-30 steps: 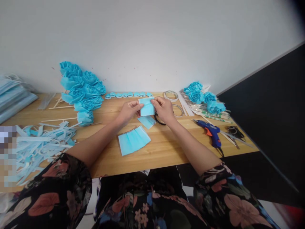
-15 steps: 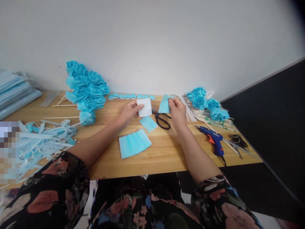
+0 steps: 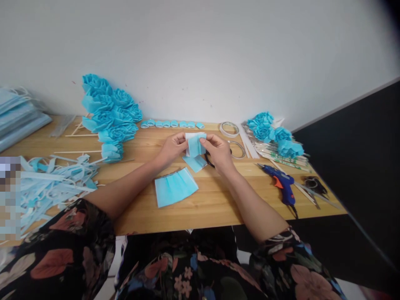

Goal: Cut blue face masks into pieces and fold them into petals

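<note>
My left hand (image 3: 174, 149) pinches a white piece of mask fabric (image 3: 188, 136) at its left edge. In front of it, a blue piece of mask fabric (image 3: 194, 146) is gripped by my right hand (image 3: 218, 151), thumb on its face. The two pieces overlap, raised over the table. Just below lies a small blue fabric piece (image 3: 196, 163), partly covered. Black-handled scissors (image 3: 210, 160) are mostly hidden behind my right hand. Nearer to me is a larger pleated blue mask piece (image 3: 176, 187), flat on the wood.
Blue fabric roses (image 3: 109, 112) stand left, more roses (image 3: 262, 127) right. Small folded blue pieces (image 3: 170, 124) line the wall. Cut mask straps (image 3: 59, 187) pile at left. Tape rolls (image 3: 229, 129), a blue glue gun (image 3: 281, 180) and masks in plastic (image 3: 21, 118) lie around.
My right hand has moved left, bringing the blue piece over the white one in my left hand. The tape rolls at the back now show, while the scissors are more covered.
</note>
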A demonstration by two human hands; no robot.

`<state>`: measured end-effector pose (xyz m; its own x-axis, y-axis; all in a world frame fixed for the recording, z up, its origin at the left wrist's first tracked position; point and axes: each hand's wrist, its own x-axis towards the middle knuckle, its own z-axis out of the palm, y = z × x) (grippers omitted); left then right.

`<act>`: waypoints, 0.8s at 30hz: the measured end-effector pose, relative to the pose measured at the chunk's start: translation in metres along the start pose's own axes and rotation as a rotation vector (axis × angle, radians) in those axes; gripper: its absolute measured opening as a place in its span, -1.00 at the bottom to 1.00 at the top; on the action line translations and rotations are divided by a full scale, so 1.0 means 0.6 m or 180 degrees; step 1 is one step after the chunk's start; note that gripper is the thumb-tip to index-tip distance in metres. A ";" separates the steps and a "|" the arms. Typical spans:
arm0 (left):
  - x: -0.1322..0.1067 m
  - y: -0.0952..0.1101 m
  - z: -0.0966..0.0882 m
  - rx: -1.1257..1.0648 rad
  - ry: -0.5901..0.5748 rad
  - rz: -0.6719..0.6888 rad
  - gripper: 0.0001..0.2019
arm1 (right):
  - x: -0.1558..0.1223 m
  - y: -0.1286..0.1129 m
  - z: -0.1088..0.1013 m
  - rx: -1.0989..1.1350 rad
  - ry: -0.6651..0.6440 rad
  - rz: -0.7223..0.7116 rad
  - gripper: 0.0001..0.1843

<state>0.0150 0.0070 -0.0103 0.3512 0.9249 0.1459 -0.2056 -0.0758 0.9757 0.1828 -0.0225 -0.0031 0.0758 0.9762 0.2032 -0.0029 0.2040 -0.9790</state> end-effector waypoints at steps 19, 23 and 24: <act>-0.003 0.004 -0.007 0.0469 0.0039 -0.0143 -0.58 | -0.002 0.011 0.006 -0.0146 0.0108 -0.0035 -0.72; -0.007 0.007 -0.007 0.0391 -0.0097 -0.0132 -0.49 | 0.003 0.008 0.000 -0.0139 0.0201 -0.0129 -0.67; -0.007 0.006 -0.008 0.0310 -0.0124 -0.0134 -0.46 | 0.006 0.006 -0.005 -0.0148 0.0248 -0.0147 -0.64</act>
<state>0.0086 0.0047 -0.0079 0.3932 0.9130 0.1088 -0.1007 -0.0748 0.9921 0.1861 -0.0185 -0.0057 0.1521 0.9568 0.2479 0.0484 0.2433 -0.9687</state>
